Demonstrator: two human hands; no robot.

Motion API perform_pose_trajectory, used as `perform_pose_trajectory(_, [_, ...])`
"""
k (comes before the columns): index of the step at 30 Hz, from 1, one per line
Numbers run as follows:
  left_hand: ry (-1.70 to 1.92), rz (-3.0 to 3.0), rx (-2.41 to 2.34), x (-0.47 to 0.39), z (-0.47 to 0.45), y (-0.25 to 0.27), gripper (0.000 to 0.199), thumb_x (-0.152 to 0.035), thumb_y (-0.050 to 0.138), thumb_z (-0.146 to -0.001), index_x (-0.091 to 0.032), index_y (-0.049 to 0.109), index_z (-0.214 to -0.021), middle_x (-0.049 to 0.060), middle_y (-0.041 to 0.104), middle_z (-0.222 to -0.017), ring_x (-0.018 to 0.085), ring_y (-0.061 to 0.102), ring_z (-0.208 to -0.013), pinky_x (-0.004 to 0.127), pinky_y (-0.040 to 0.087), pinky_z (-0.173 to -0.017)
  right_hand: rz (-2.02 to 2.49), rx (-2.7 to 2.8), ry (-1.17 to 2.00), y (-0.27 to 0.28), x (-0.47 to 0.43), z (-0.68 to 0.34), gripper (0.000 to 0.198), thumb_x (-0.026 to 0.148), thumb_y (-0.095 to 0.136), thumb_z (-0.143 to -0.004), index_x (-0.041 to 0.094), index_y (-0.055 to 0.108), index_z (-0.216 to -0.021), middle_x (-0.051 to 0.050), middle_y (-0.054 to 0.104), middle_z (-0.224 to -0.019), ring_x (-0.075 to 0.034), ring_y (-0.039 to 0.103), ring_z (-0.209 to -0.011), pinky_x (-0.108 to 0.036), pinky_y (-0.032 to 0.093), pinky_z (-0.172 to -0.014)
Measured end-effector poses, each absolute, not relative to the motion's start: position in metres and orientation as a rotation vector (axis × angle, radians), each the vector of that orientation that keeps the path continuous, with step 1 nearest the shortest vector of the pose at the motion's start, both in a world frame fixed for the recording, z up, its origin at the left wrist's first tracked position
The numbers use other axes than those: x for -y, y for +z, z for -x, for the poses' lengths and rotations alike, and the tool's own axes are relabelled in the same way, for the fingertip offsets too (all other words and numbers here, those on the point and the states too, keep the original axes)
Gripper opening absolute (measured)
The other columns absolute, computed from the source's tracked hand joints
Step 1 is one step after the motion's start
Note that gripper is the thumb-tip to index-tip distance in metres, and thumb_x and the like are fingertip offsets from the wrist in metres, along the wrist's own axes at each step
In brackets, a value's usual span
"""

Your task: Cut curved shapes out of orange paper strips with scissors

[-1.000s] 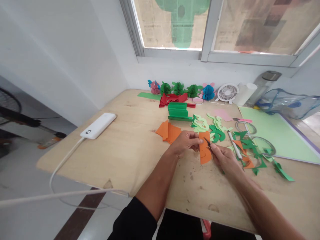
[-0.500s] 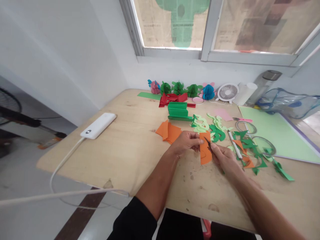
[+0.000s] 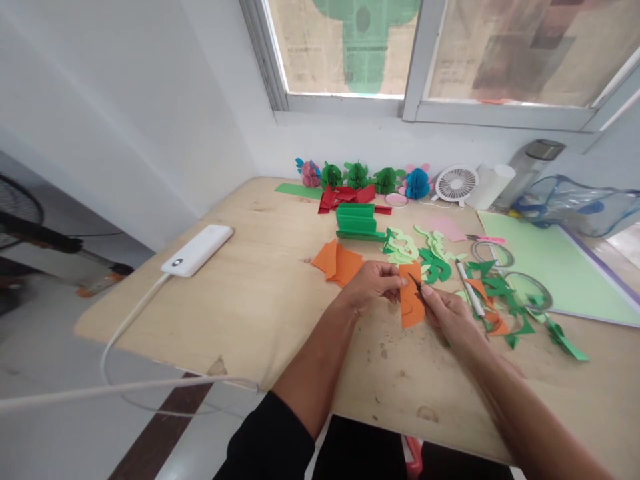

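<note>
My left hand (image 3: pixel 376 281) pinches the left edge of a strip of orange paper (image 3: pixel 411 310), held upright above the table. A curved line is drawn on the lower half of the strip. Closed around a small pair of scissors (image 3: pixel 416 283), my right hand (image 3: pixel 449 312) has the dark blades lying across the strip's upper middle; the handles are hidden by the fingers. Left of and beyond my left hand lie folded orange papers (image 3: pixel 337 262). Light green cut-out shapes (image 3: pixel 401 247) and dark green cut-out shapes (image 3: pixel 436 267) rest just beyond the strip.
Green and orange scraps (image 3: pixel 500 293), a white marker (image 3: pixel 471 290) and tape rolls (image 3: pixel 527 291) lie at right. Folded green paper (image 3: pixel 356 221) and red paper (image 3: pixel 345 199) sit farther back, before several paper figures (image 3: pixel 357 176) and a small fan (image 3: pixel 456 185). A power bank (image 3: pixel 197 251) with a cable is at left.
Almost nothing differs. Both hands, the scissors and the orange strip stay in nearly the same place.
</note>
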State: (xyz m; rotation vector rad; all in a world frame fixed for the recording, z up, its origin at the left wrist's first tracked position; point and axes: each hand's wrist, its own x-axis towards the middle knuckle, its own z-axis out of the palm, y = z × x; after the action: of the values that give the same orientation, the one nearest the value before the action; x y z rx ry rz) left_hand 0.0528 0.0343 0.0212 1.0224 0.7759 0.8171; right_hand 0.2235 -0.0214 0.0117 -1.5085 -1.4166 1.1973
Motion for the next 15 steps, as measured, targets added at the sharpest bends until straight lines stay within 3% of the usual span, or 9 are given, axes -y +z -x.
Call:
perform_pose_trajectory(4, [0.834, -1.013, -0.769, -0.0335, -0.0532, 0.0214, 0.023, -0.025, 0.077, -0.061, -0.012, 0.058, -0.063, -0.001, 0.059, -0.055, 0.007, 0.054, -0.049, 0.023, 0.044, -0.054, 1.528, 1.398, 1.193, 0.0112, 0.0217, -0.2234, 0.054, 0.069, 0.045, -0.082, 0.02, 0.047, -0.06, 0.007, 0.025, -0.047, -0.008, 0.017, -0.042, -0.023, 0.01, -0.038])
perform_pose_trajectory(10, [0.831, -1.011, -0.737, -0.033, -0.0529, 0.0224, 0.029, -0.028, 0.08, -0.06, -0.012, 0.056, -0.061, -0.002, 0.058, -0.054, 0.007, 0.054, -0.048, 0.022, 0.044, -0.053, 1.481, 1.446, 1.12, 0.01, 0.0211, -0.2237, 0.054, 0.068, 0.047, -0.081, 0.019, 0.05, -0.058, 0.005, 0.033, -0.046, -0.01, 0.03, -0.043, -0.023, 0.023, -0.04])
perform_pose_trajectory(15, [0.821, -1.018, -0.761, -0.0337, -0.0526, 0.0225, 0.03, -0.03, 0.08, -0.06, -0.012, 0.057, -0.062, -0.001, 0.06, -0.055, 0.008, 0.054, -0.047, 0.022, 0.044, -0.052, 1.537, 1.442, 1.161, 0.0131, 0.0211, -0.2246, 0.054, 0.07, 0.044, -0.081, 0.019, 0.051, -0.063, 0.007, 0.027, -0.046, -0.008, 0.02, -0.04, -0.023, 0.014, -0.037])
